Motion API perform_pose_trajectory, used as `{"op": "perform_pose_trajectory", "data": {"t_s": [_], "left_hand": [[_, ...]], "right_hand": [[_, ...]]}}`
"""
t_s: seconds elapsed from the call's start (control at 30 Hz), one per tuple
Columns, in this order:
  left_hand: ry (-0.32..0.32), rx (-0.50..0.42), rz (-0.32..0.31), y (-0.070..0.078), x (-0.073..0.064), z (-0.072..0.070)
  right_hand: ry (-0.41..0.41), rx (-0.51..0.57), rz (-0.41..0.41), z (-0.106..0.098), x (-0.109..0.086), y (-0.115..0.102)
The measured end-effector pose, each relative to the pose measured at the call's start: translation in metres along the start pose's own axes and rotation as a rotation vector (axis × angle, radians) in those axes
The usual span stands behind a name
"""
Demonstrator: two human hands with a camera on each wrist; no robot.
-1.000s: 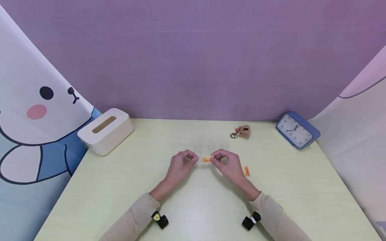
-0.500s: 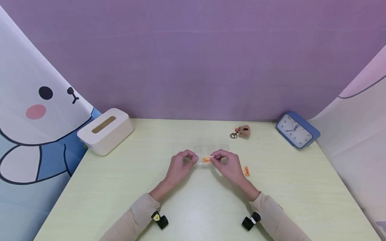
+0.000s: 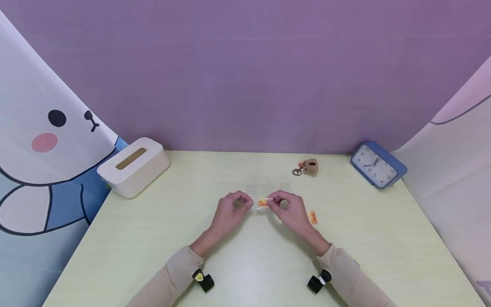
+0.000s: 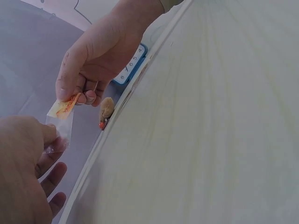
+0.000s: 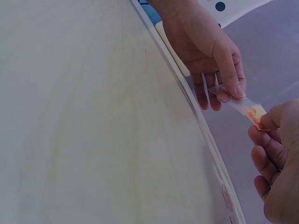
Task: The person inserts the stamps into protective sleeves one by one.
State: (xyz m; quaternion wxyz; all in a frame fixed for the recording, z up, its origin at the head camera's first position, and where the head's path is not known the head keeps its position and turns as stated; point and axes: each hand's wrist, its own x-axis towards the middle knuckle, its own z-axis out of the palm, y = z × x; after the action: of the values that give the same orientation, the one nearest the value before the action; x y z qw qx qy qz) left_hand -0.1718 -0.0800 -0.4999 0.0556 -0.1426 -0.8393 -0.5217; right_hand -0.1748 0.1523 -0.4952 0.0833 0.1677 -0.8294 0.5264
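My left hand pinches a small clear plastic bag between thumb and fingers above the table. My right hand pinches a small orange-and-white printed packet by one end. In the left wrist view, the packet's other end meets the bag's upper edge and seems to overlap it; how deep it sits inside I cannot tell. Both hands face each other, a short gap apart. A second orange packet lies on the table beside my right wrist.
Several clear plastic squares lie flat just beyond the hands. Farther back is a brown keychain with a ring. A white tissue box stands at the back left, a blue clock at the back right. A purple cloth hangs behind.
My left hand has edged very slightly toward my right hand with the bag. Both grips are the same, and the things on the table have stayed put.
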Motion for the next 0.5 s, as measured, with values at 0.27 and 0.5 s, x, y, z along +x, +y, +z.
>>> {"op": "perform_pose_trajectory", "data": {"t_s": [0.27, 0.5], "left_hand": [[-0.006, -0.001, 0.005, 0.001, -0.0005, 0.0], [0.001, 0.021, 0.019, -0.0008, 0.0001, 0.0004]], "right_hand": [[-0.015, -0.036, -0.021, -0.0011, 0.0007, 0.0002], [-0.04, -0.052, -0.053, -0.0035, 0.0015, -0.0001]]}}
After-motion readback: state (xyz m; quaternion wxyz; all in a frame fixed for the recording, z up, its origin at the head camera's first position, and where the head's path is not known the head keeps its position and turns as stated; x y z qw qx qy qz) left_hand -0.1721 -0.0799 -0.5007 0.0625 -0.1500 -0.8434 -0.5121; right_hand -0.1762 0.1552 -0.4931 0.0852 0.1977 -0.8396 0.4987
